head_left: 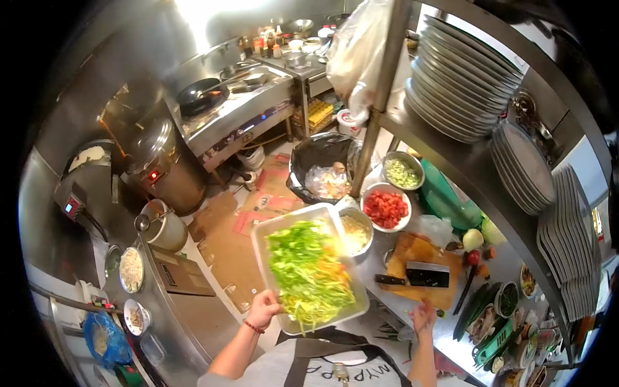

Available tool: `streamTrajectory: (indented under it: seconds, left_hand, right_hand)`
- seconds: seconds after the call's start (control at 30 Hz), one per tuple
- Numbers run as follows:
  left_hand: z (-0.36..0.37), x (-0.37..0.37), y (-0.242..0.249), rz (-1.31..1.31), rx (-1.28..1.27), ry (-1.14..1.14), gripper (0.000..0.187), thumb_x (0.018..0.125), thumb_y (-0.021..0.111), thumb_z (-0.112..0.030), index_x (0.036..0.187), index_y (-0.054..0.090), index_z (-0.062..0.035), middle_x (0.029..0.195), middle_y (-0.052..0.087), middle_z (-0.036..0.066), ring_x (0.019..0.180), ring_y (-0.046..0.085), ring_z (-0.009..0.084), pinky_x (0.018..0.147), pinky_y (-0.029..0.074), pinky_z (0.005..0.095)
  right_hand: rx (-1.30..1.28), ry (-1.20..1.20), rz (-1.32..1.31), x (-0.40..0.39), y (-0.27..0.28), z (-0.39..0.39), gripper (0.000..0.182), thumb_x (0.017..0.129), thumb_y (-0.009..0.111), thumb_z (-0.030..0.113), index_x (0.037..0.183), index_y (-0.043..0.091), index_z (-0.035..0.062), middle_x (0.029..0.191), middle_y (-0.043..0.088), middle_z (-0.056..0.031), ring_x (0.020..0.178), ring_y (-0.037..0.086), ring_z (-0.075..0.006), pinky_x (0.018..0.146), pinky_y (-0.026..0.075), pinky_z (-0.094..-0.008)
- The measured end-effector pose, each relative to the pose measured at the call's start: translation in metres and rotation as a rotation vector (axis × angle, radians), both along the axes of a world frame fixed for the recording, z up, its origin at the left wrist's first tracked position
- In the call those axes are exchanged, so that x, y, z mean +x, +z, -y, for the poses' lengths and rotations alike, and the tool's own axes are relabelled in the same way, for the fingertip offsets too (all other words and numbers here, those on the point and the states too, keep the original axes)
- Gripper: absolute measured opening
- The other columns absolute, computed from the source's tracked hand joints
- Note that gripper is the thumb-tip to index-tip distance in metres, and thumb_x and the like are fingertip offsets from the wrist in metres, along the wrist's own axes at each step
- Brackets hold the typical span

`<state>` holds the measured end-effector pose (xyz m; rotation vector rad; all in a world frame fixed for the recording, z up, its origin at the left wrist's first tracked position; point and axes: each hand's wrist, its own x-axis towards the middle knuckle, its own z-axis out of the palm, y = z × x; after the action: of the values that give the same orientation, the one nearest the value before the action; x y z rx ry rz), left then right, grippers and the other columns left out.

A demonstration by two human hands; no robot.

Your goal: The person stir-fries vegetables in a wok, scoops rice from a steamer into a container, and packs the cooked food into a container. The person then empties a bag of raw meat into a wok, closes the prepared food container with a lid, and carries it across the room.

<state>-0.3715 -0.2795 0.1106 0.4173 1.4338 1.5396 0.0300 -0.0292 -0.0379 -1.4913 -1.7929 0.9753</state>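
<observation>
My left hand (263,311) grips the near left edge of a clear plastic tub (358,303), which is tilted and heaped with shredded green and orange vegetables (306,267). To the right, my right hand (422,317) is raised near the front edge of the wooden cutting board (405,245), fingers apart, holding nothing. A cleaver with a dark handle (390,280) lies on the board. Beyond the tub stand a bowl of pale chopped food (354,233), a white bowl of red chopped pieces (385,206) and a bowl of chopped green pieces (403,173).
Stacked plates (461,77) fill the metal shelf at the upper right. A lined bin (316,171) stands ahead, with a wok (203,97) on the stove behind. Steel counter (193,322) runs along the left. Cucumbers and an onion (472,239) lie on the right counter.
</observation>
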Motion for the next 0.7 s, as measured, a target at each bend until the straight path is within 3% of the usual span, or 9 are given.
streamTrajectory:
  seconds: [0.1, 0.13, 0.17, 0.23, 0.3, 0.4, 0.47, 0.53, 0.7]
  left_hand:
    - [0.021, -0.050, -0.016, -0.061, 0.025, 0.331, 0.023, 0.061, 0.048, 0.011, 0.059, 0.038, -0.0086, 0.061, 0.040, -0.001, 0.054, 0.038, 0.0078, 0.048, 0.035, 0.0210]
    - [0.030, -0.062, -0.021, -0.061, 0.037, 0.424, 0.023, 0.060, 0.045, 0.012, 0.059, 0.036, -0.0090, 0.061, 0.039, -0.001, 0.054, 0.037, 0.0082, 0.047, 0.034, 0.0211]
    - [0.047, -0.078, -0.045, -0.088, 0.042, 0.472, 0.023, 0.061, 0.044, 0.012, 0.058, 0.035, -0.0092, 0.062, 0.040, -0.001, 0.054, 0.037, 0.0086, 0.048, 0.034, 0.0209]
    - [0.050, -0.101, -0.059, -0.109, 0.044, 0.508, 0.023, 0.061, 0.042, 0.012, 0.058, 0.034, -0.0095, 0.063, 0.040, -0.001, 0.054, 0.037, 0.0090, 0.048, 0.034, 0.0206]
    - [0.044, -0.109, -0.026, 0.028, 0.097, 0.662, 0.023, 0.060, 0.041, 0.013, 0.060, 0.035, -0.0094, 0.065, 0.041, 0.000, 0.056, 0.040, 0.0095, 0.050, 0.036, 0.0204]
    - [0.028, -0.113, -0.001, 0.111, 0.070, 0.785, 0.022, 0.059, 0.040, 0.012, 0.064, 0.037, -0.0087, 0.067, 0.042, 0.000, 0.061, 0.045, 0.0103, 0.057, 0.041, 0.0222]
    - [0.010, -0.117, 0.006, 0.147, 0.066, 0.876, 0.021, 0.059, 0.039, 0.012, 0.064, 0.037, -0.0087, 0.066, 0.042, 0.000, 0.060, 0.044, 0.0103, 0.057, 0.041, 0.0222]
    - [0.026, -0.134, -0.028, 0.163, 0.109, 0.931, 0.021, 0.058, 0.040, 0.012, 0.063, 0.037, -0.0087, 0.065, 0.040, 0.000, 0.058, 0.042, 0.0110, 0.056, 0.041, 0.0224]
    - [0.009, -0.165, 0.005, 0.133, 0.065, 1.055, 0.022, 0.060, 0.041, 0.012, 0.062, 0.035, -0.0091, 0.062, 0.041, 0.001, 0.055, 0.043, 0.0119, 0.054, 0.041, 0.0223]
  right_hand:
    - [0.026, 0.081, -0.020, -0.123, 0.115, -0.035, 0.022, 0.080, 0.054, 0.012, 0.101, 0.052, 0.0043, 0.070, 0.056, -0.0053, 0.060, 0.054, -0.0129, 0.056, 0.044, -0.0264]
    - [0.239, 0.044, 0.419, -0.137, 0.108, -0.069, 0.018, 0.079, 0.054, 0.013, 0.095, 0.054, 0.0030, 0.071, 0.056, -0.0066, 0.063, 0.055, -0.0148, 0.056, 0.043, -0.0278]
    - [0.500, 0.102, 0.204, -0.160, 0.123, -0.095, 0.017, 0.079, 0.055, 0.014, 0.091, 0.054, 0.0016, 0.072, 0.057, -0.0083, 0.067, 0.057, -0.0185, 0.058, 0.044, -0.0296]
    - [0.456, 0.073, 0.186, -0.195, 0.129, -0.157, 0.024, 0.077, 0.056, 0.011, 0.098, 0.054, -0.0004, 0.077, 0.058, -0.0075, 0.070, 0.056, -0.0169, 0.063, 0.045, -0.0279]
    - [0.544, 0.129, -0.112, -0.227, 0.109, -0.223, 0.027, 0.076, 0.057, 0.010, 0.100, 0.055, -0.0007, 0.080, 0.059, -0.0094, 0.071, 0.057, -0.0171, 0.063, 0.045, -0.0267]
    - [0.416, 0.105, 0.274, -0.258, 0.069, -0.335, 0.035, 0.071, 0.057, 0.010, 0.105, 0.054, 0.0009, 0.090, 0.060, -0.0167, 0.075, 0.058, -0.0284, 0.068, 0.046, -0.0322]
    - [0.637, 0.288, 0.245, -0.257, 0.025, -0.407, 0.039, 0.070, 0.058, 0.013, 0.107, 0.053, 0.0026, 0.095, 0.059, -0.0184, 0.083, 0.057, -0.0323, 0.075, 0.045, -0.0356]
    - [0.271, 0.081, 0.574, -0.291, 0.020, -0.432, 0.042, 0.069, 0.058, 0.017, 0.108, 0.053, 0.0030, 0.100, 0.057, -0.0197, 0.092, 0.055, -0.0324, 0.082, 0.043, -0.0363]
    - [0.207, 0.007, 0.702, -0.300, -0.006, -0.445, 0.041, 0.072, 0.057, 0.016, 0.110, 0.051, 0.0036, 0.102, 0.056, -0.0183, 0.093, 0.055, -0.0304, 0.083, 0.043, -0.0354]
